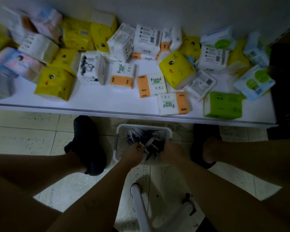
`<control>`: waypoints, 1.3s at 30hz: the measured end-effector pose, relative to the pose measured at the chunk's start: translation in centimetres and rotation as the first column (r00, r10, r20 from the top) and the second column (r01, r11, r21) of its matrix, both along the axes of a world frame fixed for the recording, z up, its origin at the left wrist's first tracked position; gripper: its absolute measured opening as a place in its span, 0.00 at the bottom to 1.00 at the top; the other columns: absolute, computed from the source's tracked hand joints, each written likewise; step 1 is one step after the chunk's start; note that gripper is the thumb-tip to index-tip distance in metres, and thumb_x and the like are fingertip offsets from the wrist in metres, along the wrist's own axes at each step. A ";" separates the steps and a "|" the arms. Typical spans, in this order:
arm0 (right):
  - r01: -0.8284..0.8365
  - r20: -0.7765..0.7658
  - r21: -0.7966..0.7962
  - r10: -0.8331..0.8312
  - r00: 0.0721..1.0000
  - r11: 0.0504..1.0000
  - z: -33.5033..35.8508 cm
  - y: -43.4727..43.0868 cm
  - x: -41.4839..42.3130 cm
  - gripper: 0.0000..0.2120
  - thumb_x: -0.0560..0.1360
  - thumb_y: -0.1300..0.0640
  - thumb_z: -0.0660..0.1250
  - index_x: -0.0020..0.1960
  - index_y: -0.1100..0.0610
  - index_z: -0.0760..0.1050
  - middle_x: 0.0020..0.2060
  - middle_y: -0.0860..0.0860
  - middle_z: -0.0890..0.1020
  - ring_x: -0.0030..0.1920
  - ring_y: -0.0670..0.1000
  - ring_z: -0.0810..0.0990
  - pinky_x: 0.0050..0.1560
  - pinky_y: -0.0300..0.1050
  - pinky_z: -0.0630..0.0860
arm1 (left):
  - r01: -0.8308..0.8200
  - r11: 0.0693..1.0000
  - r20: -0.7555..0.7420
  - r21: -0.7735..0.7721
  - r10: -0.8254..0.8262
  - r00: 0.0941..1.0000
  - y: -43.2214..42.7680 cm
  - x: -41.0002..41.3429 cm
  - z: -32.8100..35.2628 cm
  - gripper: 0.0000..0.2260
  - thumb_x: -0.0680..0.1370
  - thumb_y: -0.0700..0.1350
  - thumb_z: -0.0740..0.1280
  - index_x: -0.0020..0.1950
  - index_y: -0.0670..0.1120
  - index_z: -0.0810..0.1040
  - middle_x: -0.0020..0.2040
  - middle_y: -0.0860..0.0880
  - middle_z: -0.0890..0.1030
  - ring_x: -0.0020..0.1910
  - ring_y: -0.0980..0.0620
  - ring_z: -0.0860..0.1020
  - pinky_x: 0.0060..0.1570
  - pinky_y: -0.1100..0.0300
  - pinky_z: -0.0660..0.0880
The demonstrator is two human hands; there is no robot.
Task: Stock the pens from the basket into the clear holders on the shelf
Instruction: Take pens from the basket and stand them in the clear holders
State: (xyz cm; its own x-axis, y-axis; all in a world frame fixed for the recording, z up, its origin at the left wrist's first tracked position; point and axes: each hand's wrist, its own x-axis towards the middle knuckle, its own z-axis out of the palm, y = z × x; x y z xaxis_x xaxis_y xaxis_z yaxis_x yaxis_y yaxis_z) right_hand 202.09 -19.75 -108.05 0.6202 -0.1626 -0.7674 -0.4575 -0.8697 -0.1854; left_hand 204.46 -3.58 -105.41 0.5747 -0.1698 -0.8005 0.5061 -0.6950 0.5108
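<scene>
A white basket stands on the tiled floor between my feet, holding several dark pens. Both my hands reach down into it. My left hand grips a few pens at the basket's near left side. My right hand is curled around a bunch of dark pens at the near right side. The fingertips of both hands are hidden among the pens. No clear holders are in view.
A low white shelf runs across the view above the basket, crowded with tissue packs in yellow, white, orange and green. My feet in dark shoes flank the basket. A white stool frame stands near me.
</scene>
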 end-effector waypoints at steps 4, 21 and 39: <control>0.193 0.081 0.014 -0.193 0.978 0.981 2.3 -1.1 0.4 0.05 0.75 0.58 0.64 0.40 0.57 0.73 0.41 0.54 0.79 0.40 0.54 0.78 0.39 0.44 0.76 | 0.005 0.999 0.019 -0.034 -0.005 1.000 -0.6 0.3 0.9 0.10 0.82 0.42 0.57 0.58 0.40 0.74 0.48 0.41 0.78 0.43 0.45 0.77 0.43 0.53 0.77; 0.678 -0.269 0.691 -0.781 0.563 0.251 14.0 -1.4 -2.0 0.11 0.82 0.64 0.54 0.47 0.61 0.73 0.31 0.53 0.81 0.33 0.51 0.79 0.26 0.38 0.73 | -0.311 0.894 0.317 -0.324 0.412 0.854 -3.3 0.7 11.7 0.09 0.82 0.46 0.58 0.50 0.43 0.76 0.45 0.43 0.81 0.40 0.46 0.78 0.45 0.49 0.77; 0.308 0.296 0.844 -0.861 0.414 0.439 25.2 -0.7 0.4 0.11 0.83 0.62 0.53 0.52 0.57 0.74 0.38 0.52 0.79 0.26 0.47 0.67 0.25 0.38 0.64 | -0.158 0.639 0.316 -0.753 0.561 0.765 -5.4 2.6 24.3 0.06 0.81 0.42 0.63 0.54 0.40 0.76 0.41 0.42 0.81 0.37 0.49 0.81 0.35 0.59 0.77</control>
